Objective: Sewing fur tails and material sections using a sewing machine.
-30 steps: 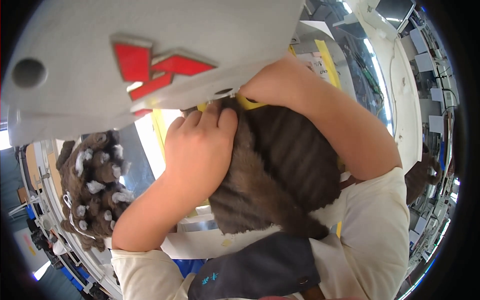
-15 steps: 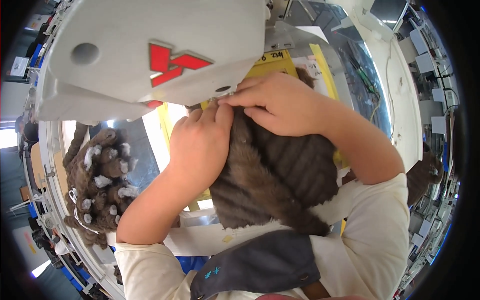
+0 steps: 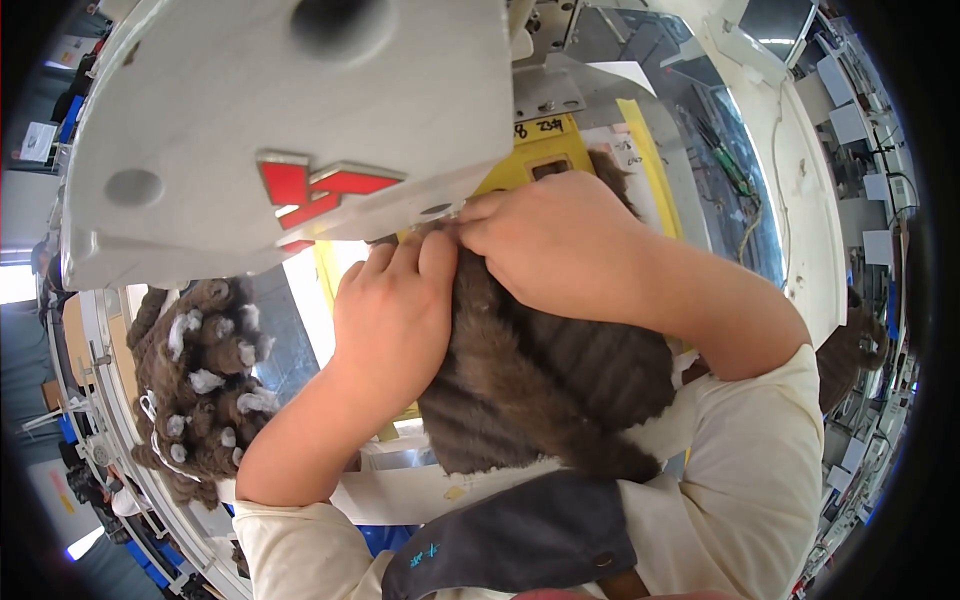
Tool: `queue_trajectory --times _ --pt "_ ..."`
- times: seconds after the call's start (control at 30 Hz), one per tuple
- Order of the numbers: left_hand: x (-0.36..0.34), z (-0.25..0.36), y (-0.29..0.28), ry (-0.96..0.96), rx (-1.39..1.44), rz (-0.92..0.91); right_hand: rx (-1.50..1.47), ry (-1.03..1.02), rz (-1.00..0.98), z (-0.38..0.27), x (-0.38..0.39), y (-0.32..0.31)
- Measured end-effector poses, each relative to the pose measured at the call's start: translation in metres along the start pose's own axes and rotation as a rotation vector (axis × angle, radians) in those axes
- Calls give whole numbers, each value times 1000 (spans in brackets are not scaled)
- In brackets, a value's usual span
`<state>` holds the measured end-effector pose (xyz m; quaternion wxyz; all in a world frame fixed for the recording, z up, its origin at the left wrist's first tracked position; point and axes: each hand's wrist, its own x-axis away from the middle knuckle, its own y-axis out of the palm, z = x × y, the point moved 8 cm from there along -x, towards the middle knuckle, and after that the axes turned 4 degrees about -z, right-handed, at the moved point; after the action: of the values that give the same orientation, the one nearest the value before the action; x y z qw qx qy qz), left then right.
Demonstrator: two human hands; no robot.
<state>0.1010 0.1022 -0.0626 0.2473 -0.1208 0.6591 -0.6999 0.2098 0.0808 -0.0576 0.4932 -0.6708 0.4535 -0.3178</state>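
Note:
Brown plush fabric (image 3: 610, 365) hangs from under the head of a large off-white sewing machine (image 3: 420, 90) toward my lap. A narrow furry strip (image 3: 515, 385) of the same brown runs down its middle. Close to the machine's lower edge, my left hand (image 3: 393, 305) grips the fabric's upper edge with bent fingers. My right hand (image 3: 555, 245) is closed on the fabric just to the right, thumb and fingers pinched together, its fingertips almost meeting the left ones. The machine head and my fingers hide the needle area.
At left lies a pile of brown plush pieces (image 3: 190, 400) with grey-white stuffing showing. A yellow plate (image 3: 535, 150) sits behind my right hand. Green-handled tweezers (image 3: 725, 160) rest on the glossy tabletop at far right. A white ledge (image 3: 400, 500) runs in front of me.
The machine head appears lower in the picture as the view shifts. My right hand has become more curled, its fingers drawn in against the fabric. My left hand keeps its grip.

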Motion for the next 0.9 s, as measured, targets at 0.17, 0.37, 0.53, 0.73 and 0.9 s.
queue_trajectory --times 0.17,0.37,0.53,0.73,0.9 --pt "1 1 -2 -14 -12 9 -1 18 -14 -2 -3 1" --pt "3 0 -1 1 -11 14 31 63 -14 1 -4 2" --pt "8 -3 3 18 51 -51 -6 77 19 3 -2 -1" --pt "17 21 -11 130 79 -124 -46 76 59 10 2 -4" --pt "23 35 -11 232 -21 -18 -34 151 -25 11 -2 -6"
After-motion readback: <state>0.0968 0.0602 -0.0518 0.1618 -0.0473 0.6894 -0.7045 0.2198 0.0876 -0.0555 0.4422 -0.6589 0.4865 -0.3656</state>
